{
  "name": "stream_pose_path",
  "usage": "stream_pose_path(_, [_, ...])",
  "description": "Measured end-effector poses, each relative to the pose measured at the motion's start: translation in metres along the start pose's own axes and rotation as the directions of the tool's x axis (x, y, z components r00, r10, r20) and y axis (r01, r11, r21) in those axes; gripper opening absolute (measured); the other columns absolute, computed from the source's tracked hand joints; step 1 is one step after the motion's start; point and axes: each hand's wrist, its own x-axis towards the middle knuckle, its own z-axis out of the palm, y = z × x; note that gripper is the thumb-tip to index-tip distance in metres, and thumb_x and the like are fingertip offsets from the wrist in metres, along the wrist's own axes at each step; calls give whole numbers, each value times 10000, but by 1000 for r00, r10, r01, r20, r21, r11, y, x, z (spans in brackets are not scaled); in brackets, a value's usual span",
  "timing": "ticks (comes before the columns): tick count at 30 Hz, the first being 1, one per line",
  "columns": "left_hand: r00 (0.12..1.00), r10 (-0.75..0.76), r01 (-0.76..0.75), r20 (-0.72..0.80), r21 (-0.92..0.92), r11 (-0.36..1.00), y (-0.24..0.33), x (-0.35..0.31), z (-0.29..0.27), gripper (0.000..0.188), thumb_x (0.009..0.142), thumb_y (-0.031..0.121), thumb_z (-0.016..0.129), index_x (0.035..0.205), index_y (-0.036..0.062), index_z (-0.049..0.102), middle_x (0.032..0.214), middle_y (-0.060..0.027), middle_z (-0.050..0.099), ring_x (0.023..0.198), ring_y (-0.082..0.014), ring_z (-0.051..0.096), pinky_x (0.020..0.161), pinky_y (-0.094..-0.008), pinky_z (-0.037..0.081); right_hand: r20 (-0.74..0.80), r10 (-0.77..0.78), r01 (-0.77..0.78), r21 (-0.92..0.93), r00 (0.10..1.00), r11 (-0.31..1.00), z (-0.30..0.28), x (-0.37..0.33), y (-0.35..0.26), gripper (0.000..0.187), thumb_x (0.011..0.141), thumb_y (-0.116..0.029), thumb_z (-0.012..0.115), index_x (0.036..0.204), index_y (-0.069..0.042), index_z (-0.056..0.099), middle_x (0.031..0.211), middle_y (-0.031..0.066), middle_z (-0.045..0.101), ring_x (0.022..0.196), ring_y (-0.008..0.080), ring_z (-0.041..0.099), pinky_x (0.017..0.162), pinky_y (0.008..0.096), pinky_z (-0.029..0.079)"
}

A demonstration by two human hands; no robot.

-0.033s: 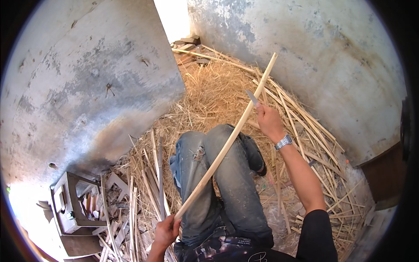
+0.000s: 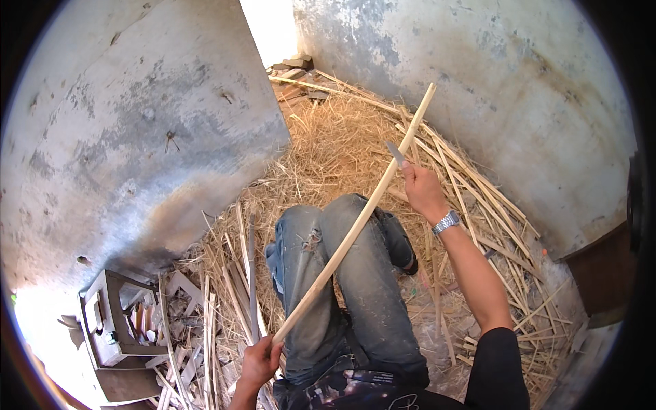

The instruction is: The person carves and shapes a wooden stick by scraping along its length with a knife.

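Observation:
A long pale strip of wood or split bamboo [image 2: 347, 242] slants across my thighs, from the lower left up to the far right. My left hand [image 2: 262, 359] is closed round its near end beside my left hip. Farther out, my right hand [image 2: 425, 190] grips a knife [image 2: 395, 153]; its handle is hidden in my fist. The blade lies across the strip's far part, seemingly touching it. A metal-banded watch [image 2: 445, 221] sits on my right wrist.
Many loose strips [image 2: 488, 198] lie along the right wall [image 2: 506, 96]. Fine shavings [image 2: 335, 137] cover the floor ahead. At the lower left stands an open-framed box [image 2: 113, 321] among scraps, near several upright strips [image 2: 208, 342]. Another wall [image 2: 150, 123] rises on the left.
Hardly anything differs; my right forearm and wrist have shifted very slightly to the right. My left hand and the strip stay in place.

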Motion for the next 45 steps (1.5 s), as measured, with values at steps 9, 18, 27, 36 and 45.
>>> stream_pose_path(9, [999,-5,6,40,-46,999,36,29,9,195,966,153,749,1066,-10,712,651,-173,648,533,-300,663,524,-387,494,89,-147,140,84,985,987,15,-65,-36,509,1102,-378,472,811,-24,691,616,246,613,581,443,631,549,539,477])
stream_pose_path(18, [1000,-1,1,0,-100,995,61,66,40,215,981,204,741,1025,-4,708,667,-191,637,564,-269,665,536,-375,480,360,-124,143,-26,925,989,-3,-122,-82,482,1086,-403,508,775,-54,626,637,244,634,616,465,656,556,548,529])
stream_pose_path(27, [965,-175,252,195,-512,821,48,62,44,211,1044,186,685,1023,-21,719,706,-3,676,642,-68,617,605,-255,481,257,-79,-6,315,963,949,-21,-126,-62,344,994,-329,701,910,3,668,699,200,660,642,368,671,627,439,514])
stream_pose_path(36, [959,-57,-163,-278,-706,690,140,103,41,250,1096,204,597,1157,-25,674,771,-27,661,594,-51,540,519,-210,407,246,-94,-154,816,965,558,-16,-135,-125,332,906,-270,845,1078,-22,706,714,-25,612,664,45,530,606,264,450])
stream_pose_path(45, [880,82,-461,-467,-803,379,215,133,26,275,1119,208,538,1250,-29,587,1069,-98,647,1024,-177,668,901,-328,562,250,-191,-120,850,949,513,-31,-147,-169,445,902,-274,864,1187,27,703,757,-4,618,698,55,506,610,264,444])
